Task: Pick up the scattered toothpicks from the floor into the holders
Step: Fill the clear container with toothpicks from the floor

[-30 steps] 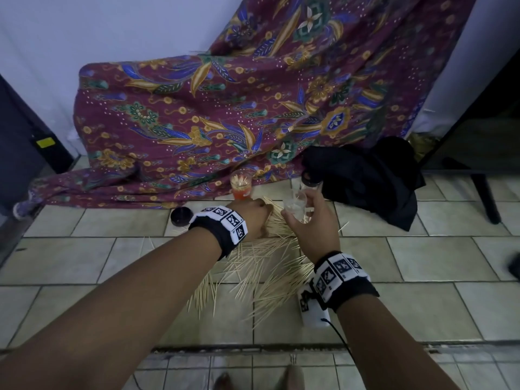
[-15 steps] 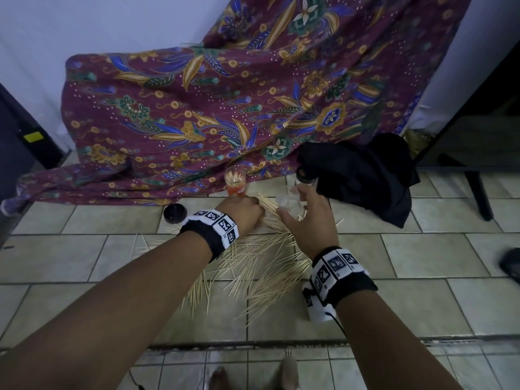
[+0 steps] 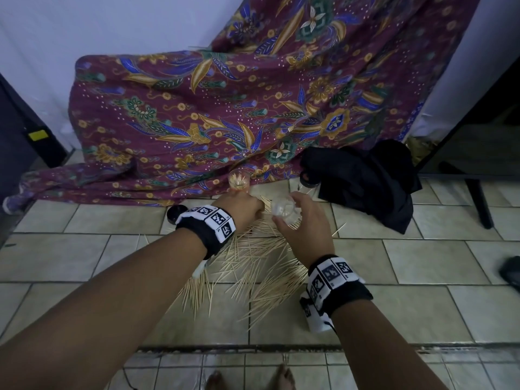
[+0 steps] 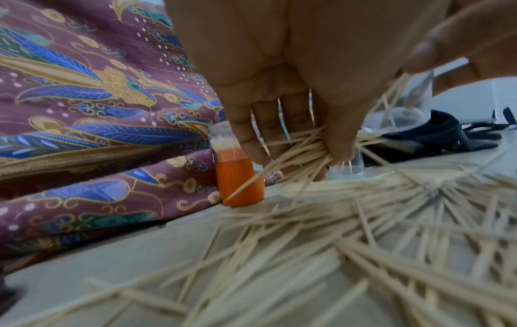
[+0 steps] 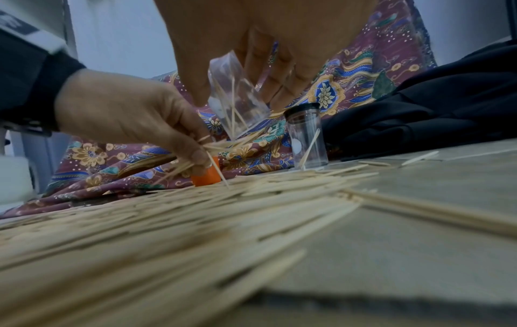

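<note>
Roughly early-stage: orange holder looks full, clear holder in right hand, fingers wrapped round it, has a few. Left hand pinches a bunch of toothpicks. Most of the pile remains on floor.

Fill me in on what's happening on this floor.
A person is gathering spilled toothpicks off the tiled floor. The left hand pinches a bunch of them low over the pile, and the right hand holds a clear holder, tilted, with a few sticks inside. An orange holder stands packed full; another clear jar is nearly empty.
</note>
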Demonstrator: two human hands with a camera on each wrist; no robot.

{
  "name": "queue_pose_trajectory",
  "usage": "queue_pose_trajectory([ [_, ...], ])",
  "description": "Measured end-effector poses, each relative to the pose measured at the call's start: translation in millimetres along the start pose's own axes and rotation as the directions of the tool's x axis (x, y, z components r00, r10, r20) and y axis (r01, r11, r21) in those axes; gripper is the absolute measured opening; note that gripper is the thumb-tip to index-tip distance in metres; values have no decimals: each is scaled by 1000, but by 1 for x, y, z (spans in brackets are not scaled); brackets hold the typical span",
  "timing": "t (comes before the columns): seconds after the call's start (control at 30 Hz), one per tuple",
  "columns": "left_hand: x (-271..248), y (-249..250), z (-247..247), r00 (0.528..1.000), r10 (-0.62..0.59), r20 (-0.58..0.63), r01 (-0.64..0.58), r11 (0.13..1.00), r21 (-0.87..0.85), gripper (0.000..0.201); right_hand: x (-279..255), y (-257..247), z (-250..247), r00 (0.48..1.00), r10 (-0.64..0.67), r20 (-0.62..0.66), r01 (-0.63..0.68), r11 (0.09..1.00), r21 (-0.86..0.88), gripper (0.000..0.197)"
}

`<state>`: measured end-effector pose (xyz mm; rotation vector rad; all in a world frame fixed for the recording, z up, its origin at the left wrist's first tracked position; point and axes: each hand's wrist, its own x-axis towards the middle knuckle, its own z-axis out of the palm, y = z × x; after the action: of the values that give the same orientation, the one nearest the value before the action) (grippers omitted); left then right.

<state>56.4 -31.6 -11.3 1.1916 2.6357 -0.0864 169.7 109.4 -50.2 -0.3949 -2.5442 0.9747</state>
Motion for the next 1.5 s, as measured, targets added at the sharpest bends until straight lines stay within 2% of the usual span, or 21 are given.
queue_pose_trajectory([
  [0.2, -8, -16, -20, 999, -11, 46, 15, 995, -103, 29, -2, -4, 0, 999, -27, -19, 27, 1000, 10, 54],
  [0.47, -26, -35, -61, 1000, 6, 15, -4, 988, -154, 20, 0, -2, -2, 999, 52, 4, -52, 999, -1, 50],
  [0.57, -26, -35, -75, 997, 74, 22, -71, 994, -87, 16, 0, -3, 0, 999, 38, 18, -37, 999, -28, 47],
  [0.7, -22, -27, -86, 986, 138, 92, -139, 990, 11, 21, -1, -5, 0, 1000, 16, 19, -15, 999, -42, 45],
  [0.87, -19, -25, -98, 979, 197, 56, -199, 980, 32, 21, 0, -2, -2, 998, 56, 17, -56, 998, -40, 43],
  [1.0, -17, -27, -101, 974, 213, 81, -216, 976, 29, 20, 0, -3, -3, 998, 59, 32, -58, 997, -44, 44],
  [1.13, -9, -13, -100, 958, 223, 183, -250, 959, 138, 24, 1, -11, -3, 997, 16, 69, -14, 999, -43, 44],
  [1.27, 0, 8, -96, 949, 212, 235, -265, 938, 224, 21, 1, -17, -3, 996, -3, 85, 8, 998, -58, 46],
  [1.37, 2, 20, -95, 953, 207, 223, -265, 924, 275, 18, 2, -18, -1, 997, -11, 81, 16, 998, -61, 46],
  [1.5, 4, 31, -96, 954, 220, 202, -273, 916, 293, 28, 3, -16, 2, 997, -15, 69, 19, 998, -64, 47],
])
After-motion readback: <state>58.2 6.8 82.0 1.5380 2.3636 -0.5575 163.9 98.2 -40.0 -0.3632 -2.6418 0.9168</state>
